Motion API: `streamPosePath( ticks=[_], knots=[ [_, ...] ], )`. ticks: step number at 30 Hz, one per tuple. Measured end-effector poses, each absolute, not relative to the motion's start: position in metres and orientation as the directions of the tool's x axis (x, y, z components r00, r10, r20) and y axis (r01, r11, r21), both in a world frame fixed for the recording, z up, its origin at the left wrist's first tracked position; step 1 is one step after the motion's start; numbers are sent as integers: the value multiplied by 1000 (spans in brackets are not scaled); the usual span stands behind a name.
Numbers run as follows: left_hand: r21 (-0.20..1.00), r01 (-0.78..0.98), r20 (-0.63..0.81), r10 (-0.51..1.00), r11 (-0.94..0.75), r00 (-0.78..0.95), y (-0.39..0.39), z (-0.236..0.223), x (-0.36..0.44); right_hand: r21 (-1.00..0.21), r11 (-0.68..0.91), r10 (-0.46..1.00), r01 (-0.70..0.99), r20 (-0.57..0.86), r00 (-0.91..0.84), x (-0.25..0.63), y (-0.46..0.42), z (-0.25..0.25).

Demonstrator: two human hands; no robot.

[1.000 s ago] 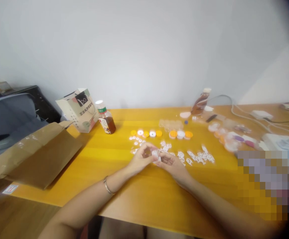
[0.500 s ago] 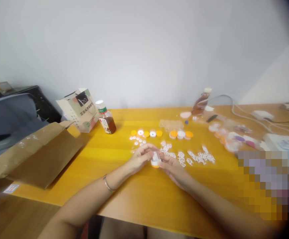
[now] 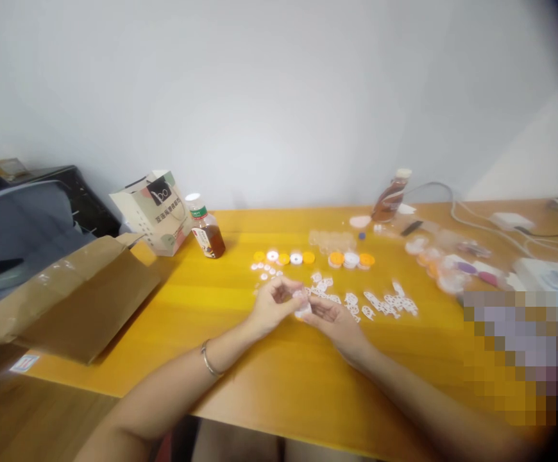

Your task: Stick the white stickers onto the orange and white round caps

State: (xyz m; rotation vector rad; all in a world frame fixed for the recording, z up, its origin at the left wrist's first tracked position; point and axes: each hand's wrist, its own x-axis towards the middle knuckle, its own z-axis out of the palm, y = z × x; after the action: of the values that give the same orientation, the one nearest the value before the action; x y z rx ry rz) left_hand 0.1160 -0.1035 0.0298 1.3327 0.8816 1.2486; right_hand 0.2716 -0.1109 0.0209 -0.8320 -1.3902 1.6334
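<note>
Between my two hands is a small clear-and-white plastic piece (image 3: 303,309) with an orange base, held just above the table. The fingers of my left hand (image 3: 275,304) are closed on its upper left side. My right hand (image 3: 339,326) pinches the lower right side. Fingers cover part of the piece, and blur hides its finer details. Just beyond my hands lie several white openwork plastic pieces (image 3: 389,301). Small white discs (image 3: 264,272) are scattered past my left hand. A row of orange and white round pieces (image 3: 296,258) sits behind them, with another such group (image 3: 351,260) to its right.
An open cardboard box (image 3: 91,295) takes up the table's left side. Behind it stand a paper bag (image 3: 156,215) and a bottle of brown liquid (image 3: 206,231). Another bottle (image 3: 390,197), clear plastic trays (image 3: 331,241) and cables (image 3: 456,208) lie toward the back and right.
The piece has tilted in my fingers and less of its orange base shows. My left thumb has moved down over it. The view has shifted slightly.
</note>
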Motion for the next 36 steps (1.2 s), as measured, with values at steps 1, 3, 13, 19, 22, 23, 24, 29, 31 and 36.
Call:
streamPosePath(
  ticks=[1,3,13,19,22,23,24,29,31,36],
  knots=[
    [974,-125,203,970,-187,135,-103,28,117,-987,-48,901,-152,23,-432,271,-111,21],
    [975,-110,207,967,-192,147,-101,28,115,-988,-47,908,-147,20,-418,271,-111,21],
    [957,-142,277,941,-252,193,-100,32,114,-990,14,955,-143,55,-290,272,-114,23],
    [958,-114,277,951,-263,139,-102,26,119,-991,9,965,-136,45,-259,270,-116,24],
    [960,-264,162,954,-92,253,-100,27,114,-979,-60,925,-194,19,-379,272,-115,27],
    [948,-316,135,944,-35,301,-99,27,113,-972,-84,907,-219,17,-421,273,-114,28],
    [932,-363,121,931,13,344,-99,28,112,-964,-108,888,-243,16,-459,273,-114,29],
    [892,-447,131,905,71,405,-102,34,112,-934,-184,825,-305,22,-565,277,-114,32],
    [901,-430,129,903,67,411,-103,37,110,-937,-178,816,-299,29,-577,278,-114,32],
    [935,-350,189,917,-58,352,-103,38,111,-959,-102,844,-266,59,-534,275,-115,30]
  ],
)
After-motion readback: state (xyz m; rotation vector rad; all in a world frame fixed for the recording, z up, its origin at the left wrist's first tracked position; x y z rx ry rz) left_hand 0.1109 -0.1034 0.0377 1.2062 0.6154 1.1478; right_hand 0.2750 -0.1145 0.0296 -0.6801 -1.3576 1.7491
